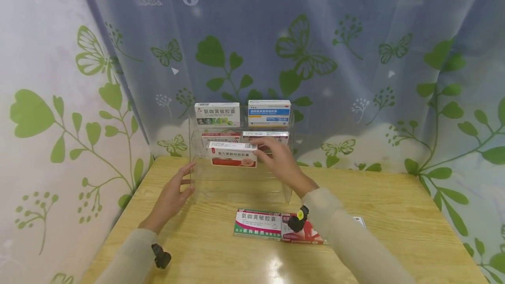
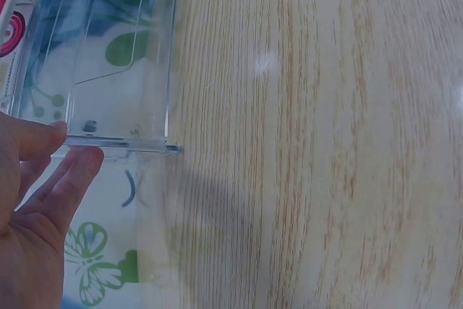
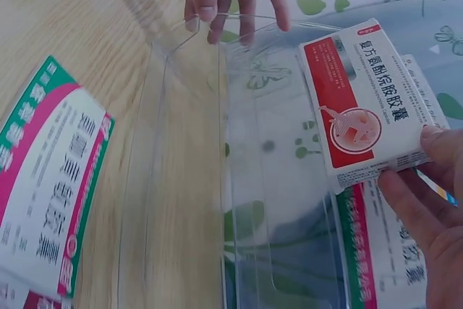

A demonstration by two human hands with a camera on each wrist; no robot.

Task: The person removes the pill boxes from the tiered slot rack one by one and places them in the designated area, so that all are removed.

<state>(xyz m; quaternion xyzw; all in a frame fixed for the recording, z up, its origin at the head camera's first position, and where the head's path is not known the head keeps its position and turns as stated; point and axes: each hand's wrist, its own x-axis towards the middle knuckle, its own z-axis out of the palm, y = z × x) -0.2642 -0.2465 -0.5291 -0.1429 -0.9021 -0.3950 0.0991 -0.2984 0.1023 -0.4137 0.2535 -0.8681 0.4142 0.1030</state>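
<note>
My right hand (image 1: 282, 161) pinches one end of a white and red medicine box (image 1: 232, 155), thumb on one face and fingers on the other in the right wrist view. The box is held in front of the lower part of a clear plastic tiered display stand (image 1: 240, 186). At the stand's left side is my left hand (image 1: 169, 194); its thumb and fingers pinch the clear side panel (image 2: 119, 144). A white-green box (image 1: 217, 115) and a blue-white box (image 1: 269, 113) occupy the top tier. Below them, a red-topped box (image 1: 221, 137) and a white-topped box (image 1: 266, 134) are partly hidden.
On the wooden table (image 1: 205, 244) before the stand lie a green, white and pink medicine box (image 1: 258, 223) and a red one (image 1: 301, 234), partly covered by my right wrist camera. Another box (image 1: 360, 221) peeks out beyond my right sleeve. A patterned curtain (image 1: 244, 25) hangs behind.
</note>
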